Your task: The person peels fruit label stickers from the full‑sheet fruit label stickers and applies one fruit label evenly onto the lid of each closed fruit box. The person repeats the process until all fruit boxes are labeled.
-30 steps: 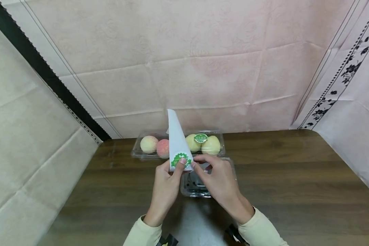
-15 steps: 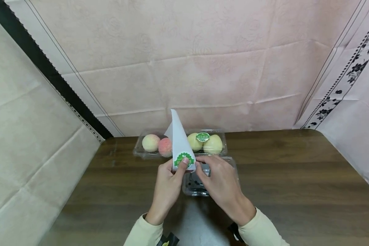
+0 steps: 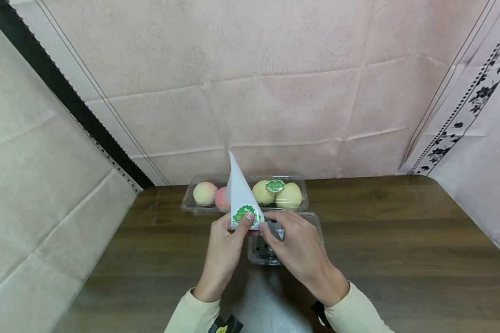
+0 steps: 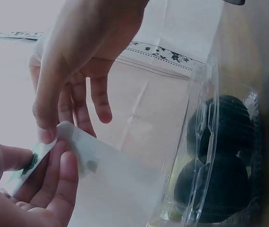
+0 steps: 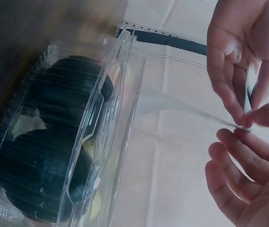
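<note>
A white strip of label paper (image 3: 242, 192) with a green printed label (image 3: 243, 214) near its lower end stands up in front of me, its far end curling to a point. My left hand (image 3: 222, 256) pinches that lower end, thumb over the green print and fingers behind. At the strip's right corner, my right hand (image 3: 302, 249) pinches the edge between thumb and forefinger, as the right wrist view shows; its other fingers are loosely bent. Below the hands sits a clear plastic box (image 3: 256, 259), partly hidden, holding two large dark round fruits (image 5: 44, 170).
Behind is a longer clear box (image 3: 187, 206) with two peaches (image 3: 205, 193) and two yellow-green round fruits (image 3: 289, 196). A round green label (image 3: 275, 186) is stuck on its lid. Both stand on a wooden table (image 3: 379, 240) with patterned cloth (image 3: 275, 92) around it.
The strip and both hands shift slightly in the view, and the strip's upper end swings a little. Both hands keep their hold on it; the boxes stay in place.
</note>
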A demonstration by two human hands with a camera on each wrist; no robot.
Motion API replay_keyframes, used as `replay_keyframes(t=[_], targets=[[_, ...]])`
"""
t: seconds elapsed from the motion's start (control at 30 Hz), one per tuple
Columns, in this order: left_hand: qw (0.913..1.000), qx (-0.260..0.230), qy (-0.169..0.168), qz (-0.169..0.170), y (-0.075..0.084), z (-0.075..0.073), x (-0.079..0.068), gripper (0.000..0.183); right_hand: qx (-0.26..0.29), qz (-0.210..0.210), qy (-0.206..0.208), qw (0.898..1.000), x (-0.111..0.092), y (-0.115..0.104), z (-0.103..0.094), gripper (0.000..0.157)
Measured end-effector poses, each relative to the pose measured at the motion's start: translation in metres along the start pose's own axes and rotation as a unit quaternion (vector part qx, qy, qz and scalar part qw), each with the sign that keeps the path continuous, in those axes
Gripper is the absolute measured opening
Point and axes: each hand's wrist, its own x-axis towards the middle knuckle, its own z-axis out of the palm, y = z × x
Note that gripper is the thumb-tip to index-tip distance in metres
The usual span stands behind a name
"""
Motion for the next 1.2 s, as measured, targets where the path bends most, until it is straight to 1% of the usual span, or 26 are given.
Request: replay_keyframes(t=[0.13,0.27,0.4,0.73,0.8,0.9,1.03,1.2], targets=[[0.9999,-0.001,0.002,0.013,-0.0006,0.0002,0.0004,0.025,-0.014,-0.011,0.011,1.0,-0.0007,-0.0002,0.0014,0.021],[0.999,0.027,0.01,0.033,0.0005,0.0012,0.0003,0.021,-0.031,-0.027,0.021,0.999,-0.0009,-0.0004,0.0006,0.018],[0.9977,0.047,0.017,0.046,0.0007,0.0024,0.0001,0.019,-0.042,-0.038,0.028,0.998,-0.0007,0.0,-0.0002,0.016],[0.9977,0.048,0.02,0.044,0.0001,0.004,-0.001,0.018,-0.046,-0.035,0.035,0.998,-0.0002,0.0004,0.0007,0.015],[0.9976,0.05,0.019,0.044,0.0001,0.004,-0.0012,0.018,-0.044,-0.029,0.035,0.998,0.0,0.0007,0.0007,0.014],[0.9975,0.052,0.019,0.044,-0.0003,0.004,-0.001,0.018,-0.022,-0.005,0.029,0.999,0.0002,0.0012,0.0002,0.013],[0.9974,0.055,0.017,0.043,-0.0007,0.004,-0.0011,0.019,0.027,0.037,0.021,0.999,0.0003,0.0026,-0.0002,0.013],[0.9978,0.05,0.019,0.038,-0.0011,0.004,-0.0013,0.018,0.078,0.068,0.008,0.995,0.0015,0.0053,-0.0005,0.013]])
